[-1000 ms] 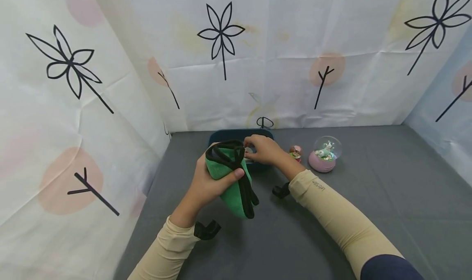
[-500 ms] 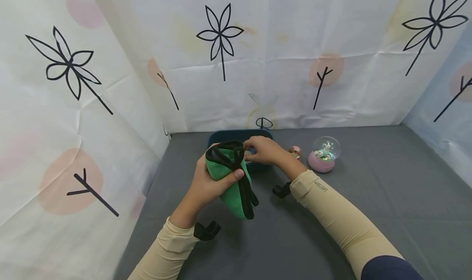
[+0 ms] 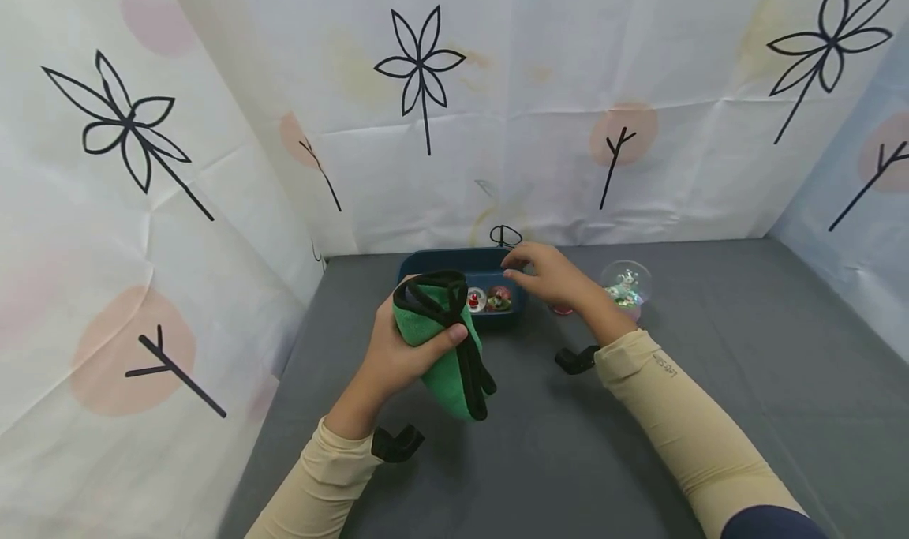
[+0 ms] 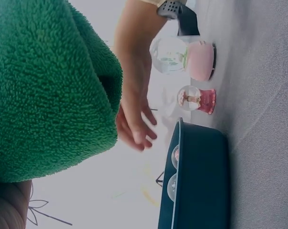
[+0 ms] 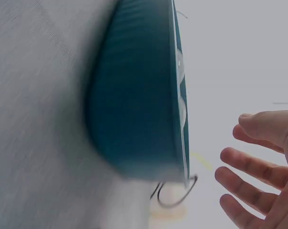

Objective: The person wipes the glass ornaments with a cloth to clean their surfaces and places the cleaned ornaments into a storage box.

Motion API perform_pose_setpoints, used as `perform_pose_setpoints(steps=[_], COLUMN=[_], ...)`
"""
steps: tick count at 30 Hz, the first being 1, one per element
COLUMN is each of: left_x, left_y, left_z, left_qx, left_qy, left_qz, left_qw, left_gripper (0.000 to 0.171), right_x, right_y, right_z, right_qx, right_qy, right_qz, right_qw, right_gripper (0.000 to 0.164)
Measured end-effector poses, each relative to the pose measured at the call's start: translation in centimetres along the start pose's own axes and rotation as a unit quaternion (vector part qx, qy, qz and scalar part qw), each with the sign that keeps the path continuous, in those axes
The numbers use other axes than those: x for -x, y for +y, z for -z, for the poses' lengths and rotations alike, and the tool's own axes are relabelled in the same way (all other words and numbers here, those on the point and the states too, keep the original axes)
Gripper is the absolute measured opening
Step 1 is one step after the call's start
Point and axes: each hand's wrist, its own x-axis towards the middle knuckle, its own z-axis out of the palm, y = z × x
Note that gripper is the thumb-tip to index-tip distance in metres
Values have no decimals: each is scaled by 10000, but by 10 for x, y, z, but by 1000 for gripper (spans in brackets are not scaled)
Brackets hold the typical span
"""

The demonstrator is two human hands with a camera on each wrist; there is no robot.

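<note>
My left hand [image 3: 401, 346] grips a folded green cloth [image 3: 447, 381] with black edging, thumb across its front. Above the right end of a dark blue bin [image 3: 419, 261] hovers my right hand [image 3: 547, 272], its fingers spread and loosely bent with nothing in them. Two small snow globes lie in the bin: one with a red figure [image 3: 475, 299], one pinkish [image 3: 499, 298]. In the left wrist view, a small globe on a red base [image 4: 207, 101] and a larger globe on a pink base [image 4: 201, 59] stand on the table outside the bin.
Grey cloth covers the table [image 3: 511, 468]. A white patterned curtain [image 3: 483, 168] hangs behind the bin and along the sides. Black camera mounts [image 3: 399, 444] stick out from both wrists.
My right hand has come up out of the bin and moved right, its fingers opening. Two globes inside are now uncovered. The left hand and cloth stay almost still.
</note>
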Motion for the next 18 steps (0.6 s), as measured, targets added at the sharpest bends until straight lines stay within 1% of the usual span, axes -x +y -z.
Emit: perform_pose_setpoints(steps=[3,6,9,14,18], left_x=[-1,-1,-1,0,0], left_y=[1,0,0,-2,-3], left_z=[0,-1,-1,-1,-2], left_qx=[-48,-53,-9,-18,-6], left_qy=[2,8,0,-1,-31], left_qz=[22,9,-30,-70,-67], left_qw=[10000,10000,10000,10000,10000], left_gripper=[50,50,49,49,48], right_x=[12,23,31,42,49], right_y=[9,18,24,28,31], right_z=[5,5,4,2,0], right_qx=[76,182,277,355,578], right_qy=[129,139,168,250,305], right_qz=[-152,-356,-451,-509,-472], right_qw=[9998,9991,9985,9978,9967], right_gripper=[28,32,36,42,45])
